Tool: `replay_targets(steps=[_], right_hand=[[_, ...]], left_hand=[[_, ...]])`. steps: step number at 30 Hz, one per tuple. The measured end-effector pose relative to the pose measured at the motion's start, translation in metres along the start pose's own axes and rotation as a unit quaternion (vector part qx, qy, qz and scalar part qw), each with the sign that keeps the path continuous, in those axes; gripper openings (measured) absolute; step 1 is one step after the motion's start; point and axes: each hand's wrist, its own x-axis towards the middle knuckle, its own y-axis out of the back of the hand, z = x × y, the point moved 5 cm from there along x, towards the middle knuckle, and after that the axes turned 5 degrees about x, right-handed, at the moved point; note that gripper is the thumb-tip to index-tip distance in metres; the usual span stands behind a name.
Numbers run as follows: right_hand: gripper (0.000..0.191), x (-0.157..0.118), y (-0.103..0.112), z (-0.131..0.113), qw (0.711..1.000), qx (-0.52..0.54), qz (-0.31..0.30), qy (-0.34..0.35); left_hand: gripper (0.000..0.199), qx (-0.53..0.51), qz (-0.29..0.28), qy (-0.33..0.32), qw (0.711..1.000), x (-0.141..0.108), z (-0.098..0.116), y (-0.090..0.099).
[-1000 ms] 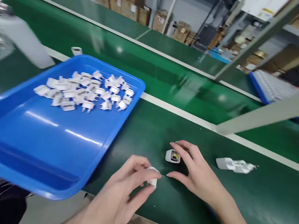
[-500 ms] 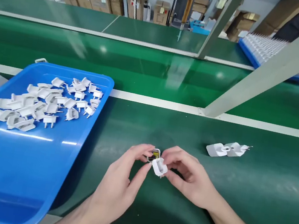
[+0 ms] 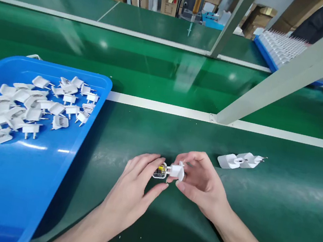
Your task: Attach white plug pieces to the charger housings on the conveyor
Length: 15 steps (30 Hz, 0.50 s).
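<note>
White plug piece (image 3: 176, 170) at right end of open housing (image 3: 160, 172); right hand (image 3: 204, 186) pinches it, left hand (image 3: 134, 184) curls beside housing, grip unclear. Judged light, stiff, smooth: hold by side walls.

Room lies between blue tray (image 3: 24, 180) and left grip (image 3: 137, 181); thick post (image 3: 279, 83) obstructs beyond.

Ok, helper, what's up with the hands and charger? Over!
Left hand on open charger housing. Right hand holding white plug piece at its edge. Blue tray left, out of the way.
</note>
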Motion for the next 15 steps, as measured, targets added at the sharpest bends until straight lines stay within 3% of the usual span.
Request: replay_targets(steps=[3, 7, 11, 15], right_hand=[[0.042, 0.000, 0.003, 0.000, 1.000, -0.016, 0.012, -0.009], [0.029, -0.001, 0.004, 0.004, 0.998, -0.039, 0.027, -0.041], [0.033, -0.004, -0.003, 0.008, 0.998, -0.021, 0.020, -0.052], [0.031, -0.008, -0.013, 0.004, 0.994, -0.107, 0.002, -0.008]], left_hand=[[0.031, 0.002, -0.027, -0.010, 1.000, -0.002, -0.004, -0.005], [0.020, -0.008, -0.054, 0.006, 0.999, -0.007, 0.001, 0.001], [0.023, 0.017, -0.043, 0.022, 0.999, -0.020, 0.005, 0.010], [0.027, -0.010, -0.030, 0.043, 0.999, -0.030, 0.001, 0.007]])
